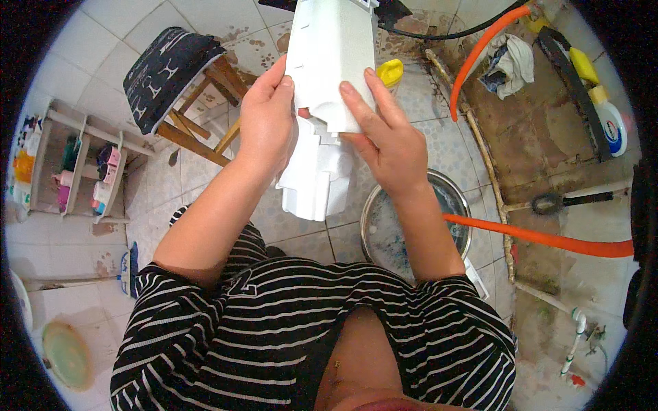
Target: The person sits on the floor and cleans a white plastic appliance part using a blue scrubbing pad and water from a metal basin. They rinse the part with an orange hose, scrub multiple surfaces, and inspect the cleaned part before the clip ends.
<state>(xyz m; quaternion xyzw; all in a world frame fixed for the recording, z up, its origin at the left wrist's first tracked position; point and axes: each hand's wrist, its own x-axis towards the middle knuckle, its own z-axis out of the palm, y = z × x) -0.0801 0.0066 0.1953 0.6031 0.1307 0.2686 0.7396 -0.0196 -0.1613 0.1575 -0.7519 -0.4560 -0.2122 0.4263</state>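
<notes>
A long white moulded plastic part (329,56), its kind not certain, is held up in front of me between both hands. My left hand (267,113) grips its left edge, with the thumb near the side and a fingertip showing at a notch underneath. On the right side, my right hand (388,131) has two fingers laid on its face and the thumb at its lower corner. A stepped white plastic section (308,180) extends below it towards me; whether the two are joined cannot be told. Below my right forearm, a round metal basin (366,226) on the tiles holds cloudy water.
A wooden stool (190,144) with a black patterned cover (172,77) stands at upper left. Orange hoses (540,236) cross the right side. A yellow object (390,72) is beyond my right hand. Bottles stand on a wall rack (77,169) at left; a cloth (509,67) lies upper right.
</notes>
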